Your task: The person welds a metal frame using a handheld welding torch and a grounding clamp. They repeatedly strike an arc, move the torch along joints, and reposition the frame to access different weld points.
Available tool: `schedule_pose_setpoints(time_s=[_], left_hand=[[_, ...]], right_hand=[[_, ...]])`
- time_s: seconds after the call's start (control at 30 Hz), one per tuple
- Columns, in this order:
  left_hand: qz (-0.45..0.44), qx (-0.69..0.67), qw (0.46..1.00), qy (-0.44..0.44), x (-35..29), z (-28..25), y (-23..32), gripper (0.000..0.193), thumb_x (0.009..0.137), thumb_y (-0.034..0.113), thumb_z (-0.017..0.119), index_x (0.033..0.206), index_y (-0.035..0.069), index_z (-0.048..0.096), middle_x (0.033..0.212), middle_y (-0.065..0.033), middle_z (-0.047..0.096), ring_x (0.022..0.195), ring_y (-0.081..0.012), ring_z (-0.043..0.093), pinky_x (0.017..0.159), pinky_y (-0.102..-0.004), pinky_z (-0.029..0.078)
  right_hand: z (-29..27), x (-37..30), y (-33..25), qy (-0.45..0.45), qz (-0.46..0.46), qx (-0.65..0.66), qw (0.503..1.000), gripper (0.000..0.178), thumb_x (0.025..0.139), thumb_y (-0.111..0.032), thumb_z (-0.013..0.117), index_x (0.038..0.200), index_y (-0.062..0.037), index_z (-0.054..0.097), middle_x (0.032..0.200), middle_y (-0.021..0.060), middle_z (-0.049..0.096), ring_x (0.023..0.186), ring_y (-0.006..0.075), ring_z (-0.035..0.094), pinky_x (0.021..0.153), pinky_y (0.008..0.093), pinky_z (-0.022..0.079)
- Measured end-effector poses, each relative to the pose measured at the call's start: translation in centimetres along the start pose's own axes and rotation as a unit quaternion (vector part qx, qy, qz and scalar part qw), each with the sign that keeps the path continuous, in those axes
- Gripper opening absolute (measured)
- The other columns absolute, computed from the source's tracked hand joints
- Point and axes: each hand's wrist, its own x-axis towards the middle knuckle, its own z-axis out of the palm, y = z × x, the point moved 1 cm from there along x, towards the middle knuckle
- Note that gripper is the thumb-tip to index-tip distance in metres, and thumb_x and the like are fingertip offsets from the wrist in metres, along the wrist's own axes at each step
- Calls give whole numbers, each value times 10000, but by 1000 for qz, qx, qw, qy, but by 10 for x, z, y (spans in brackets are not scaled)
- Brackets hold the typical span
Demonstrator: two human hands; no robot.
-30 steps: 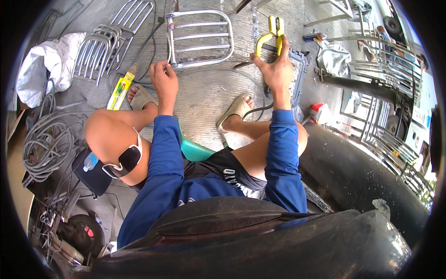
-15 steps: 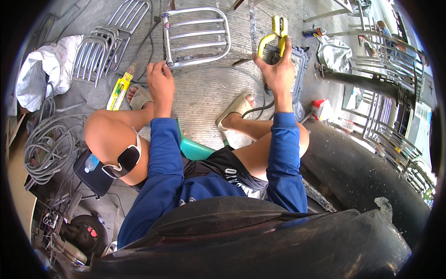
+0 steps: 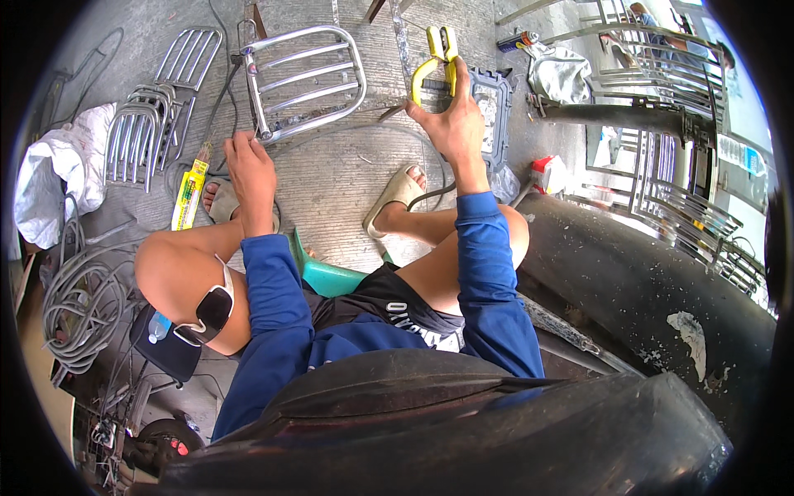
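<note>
A shiny metal tube rack (image 3: 308, 59), with rounded corners and several crossbars, lies on the floor ahead of me. My left hand (image 3: 251, 171) is closed, thumb and fingers pinched at the rack's near left corner. Whether it grips the tube itself or a small piece there is hard to see. To the right of the rack, my right hand (image 3: 453, 128) is wrapped round a yellow welding clamp (image 3: 442, 51), its jaws pointing away from me. Part of the clamp's far handle shows beyond my thumb.
A grey open plastic case (image 3: 498, 124) lies right of my right hand. Similar metal racks (image 3: 135, 136), a white sack (image 3: 62, 174), coiled cable (image 3: 78, 302) and a yellow packet (image 3: 190, 194) are at left. A big dark cylinder (image 3: 612, 273) and metal frames (image 3: 662, 178) stand at right.
The whole view has shifted, so the rack, clamp and both hands appear further left. My left hand stays at the rack's corner, and my right hand keeps its hold on the clamp.
</note>
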Motion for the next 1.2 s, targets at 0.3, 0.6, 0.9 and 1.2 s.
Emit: schedule_pose_setpoints(time_s=[0.3, 0.6, 0.9, 1.2], left_hand=[[-9, 15, 1000, -24, -4, 6, -7, 171, 1056, 88, 568, 1213, 29, 605, 1163, -251, 599, 1088, -475, 625, 938, -550, 511], [-103, 24, 990, -94, 3, 7, -9, 182, 1049, 104, 576, 1226, 63, 585, 1233, -227, 656, 1132, -471, 647, 947, -553, 529], [-15, -15, 999, -37, 1, -3, -7, 165, 1037, 68, 584, 1184, -7, 572, 1182, -257, 650, 1124, -479, 631, 958, -548, 513], [-17, -6, 1000, -20, 1, 7, -16, 165, 1041, 72, 587, 1188, -1, 572, 1197, -253, 654, 1131, -472, 634, 963, -543, 509]], right_hand=[[5, 5, 11, -17, 37, 43, 998, 1172, 773, -533, 924, 1659, -99, 294, 1170, 290, 748, 899, 393, 779, 823, 452, 624], [-8, 18, 29, -9, 229, 427, 875, 981, 919, -393, 836, 1663, -114, 262, 920, 81, 647, 522, 108, 549, 439, 302, 468], [14, 9, 11, -13, 4, -7, 1000, 1208, 734, -500, 892, 1703, -201, 235, 1206, 269, 717, 1021, 460, 751, 886, 521, 618], [17, 4, 18, -13, 47, 59, 997, 1198, 763, -482, 911, 1692, -128, 243, 1243, 304, 720, 1089, 433, 754, 927, 493, 609]])
